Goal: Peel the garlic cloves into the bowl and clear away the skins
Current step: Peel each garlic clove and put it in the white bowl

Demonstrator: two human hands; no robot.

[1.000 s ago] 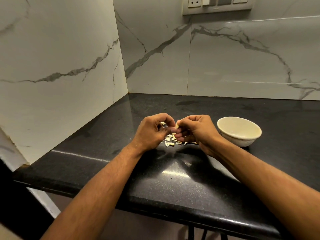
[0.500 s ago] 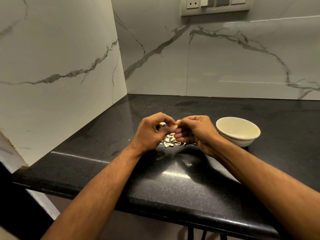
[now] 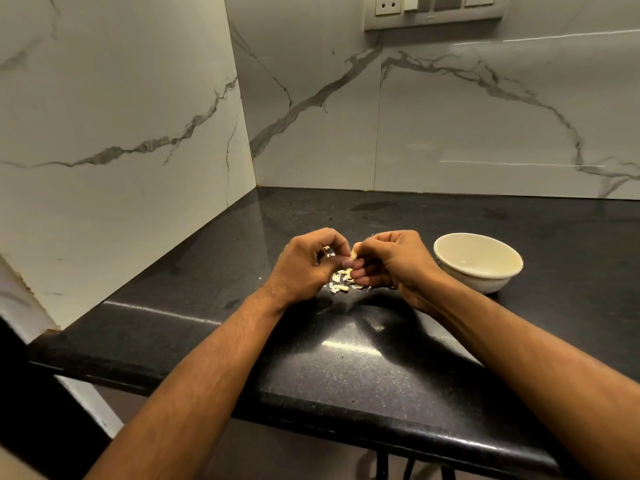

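Garlic clove: a small pale cream garlic clove (image 3: 354,253), smooth and wedge-shaped, held above the counter between the 2 hands; only its tip shows past the fingers.
Left hand: the left hand (image 3: 304,268) has its fingers curled in, thumb and fingertips closed on the clove from the left.
Right hand: the right hand (image 3: 394,261) is curled too, its thumb and forefinger pinching the clove from the right, the other fingers folded beneath.
Skins: a small heap of thin, papery off-white garlic skins (image 3: 341,282), curled and flaky, lies on the counter directly under the hands.
Bowl: a round cream ceramic bowl (image 3: 450,271) with a glossy glaze stands just right of the right hand; the visible part of its inside holds nothing I can make out.
Counter: a polished black speckled stone countertop (image 3: 346,368) with a rounded front edge and bright reflections.
Walls: glossy white marble-look tiles (image 3: 121,116) with grey veins, meeting in a corner.
Switch plate: a pale plastic socket-and-switch panel (image 3: 433,10) at the top.
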